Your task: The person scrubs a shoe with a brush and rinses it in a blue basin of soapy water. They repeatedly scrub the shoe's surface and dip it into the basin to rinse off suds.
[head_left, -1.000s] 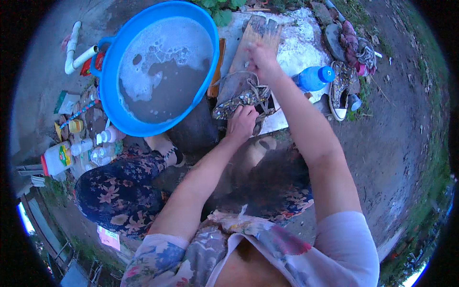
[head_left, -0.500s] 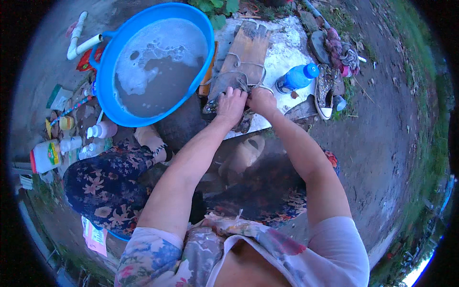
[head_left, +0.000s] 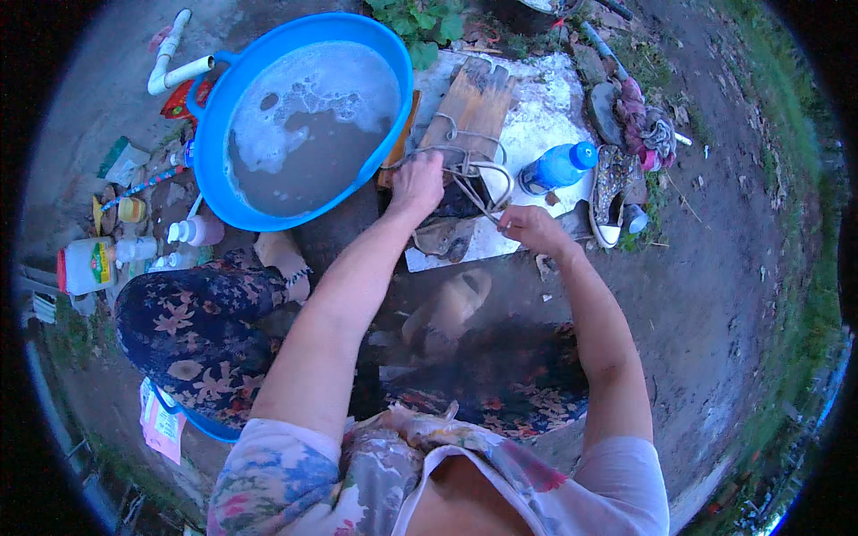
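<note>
Grey cord (head_left: 494, 170) lies looped and tangled over a weathered wooden board (head_left: 474, 98), which rests on a pale, stained slab (head_left: 536, 94). My left hand (head_left: 418, 185) is closed at the board's near left edge, where the cord runs under its fingers. Slightly to the right, my right hand (head_left: 534, 229) pinches a length of the cord and draws it toward me. Below the loops, a dark gap shows at the board's near end. A crumpled brownish-grey piece (head_left: 447, 239) lies there; what it is I cannot make out.
A big blue basin (head_left: 213, 170) of foamy grey water stands left of the board. A blue bottle (head_left: 559, 168) is close beyond my right hand, with a patterned shoe (head_left: 610, 201) beside it. Several bottles and a white tub (head_left: 88, 266) sit at far left.
My hands were together at the board's near end. Now the right has moved right and nearer me, pulling the cord out in a loop; the left has shifted slightly up and left.
</note>
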Demonstrator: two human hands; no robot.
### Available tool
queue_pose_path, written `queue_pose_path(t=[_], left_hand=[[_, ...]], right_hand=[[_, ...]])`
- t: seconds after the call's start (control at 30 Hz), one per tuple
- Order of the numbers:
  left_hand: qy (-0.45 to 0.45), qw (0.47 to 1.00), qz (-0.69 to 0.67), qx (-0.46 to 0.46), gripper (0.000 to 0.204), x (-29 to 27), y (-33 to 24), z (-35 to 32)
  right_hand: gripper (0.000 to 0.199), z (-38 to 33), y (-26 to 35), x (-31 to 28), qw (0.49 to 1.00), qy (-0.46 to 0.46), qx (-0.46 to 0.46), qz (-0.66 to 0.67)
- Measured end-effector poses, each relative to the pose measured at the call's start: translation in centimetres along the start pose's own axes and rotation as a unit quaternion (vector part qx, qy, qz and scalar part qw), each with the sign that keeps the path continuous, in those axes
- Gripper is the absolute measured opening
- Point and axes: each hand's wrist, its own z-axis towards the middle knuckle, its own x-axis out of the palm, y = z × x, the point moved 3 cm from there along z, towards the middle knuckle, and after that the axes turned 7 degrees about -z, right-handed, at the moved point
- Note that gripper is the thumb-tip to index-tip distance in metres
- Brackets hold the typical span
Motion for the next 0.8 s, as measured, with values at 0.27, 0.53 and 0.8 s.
queue_pose_path(t=[0.27,0.53,0.8], left_hand=[[0.012,0.998,-0.066,0.016,0.011,0.1,-1.2,-2.5],[-0.031,0.989,-0.103,-0.099,0.011,0.0,0.9,-2.3],[-0.02,0.988,-0.148,-0.038,0.011,0.3,2.8,-2.6]], right_hand=[[0.031,4.5,6.0,0.2,0.96,-0.198,-0.008,-0.197],[0.01,4.2,5.4,1.8,0.953,-0.145,-0.094,-0.25],[0.013,-5.4,-3.7,-2.0,0.897,-0.026,0.217,-0.384]])
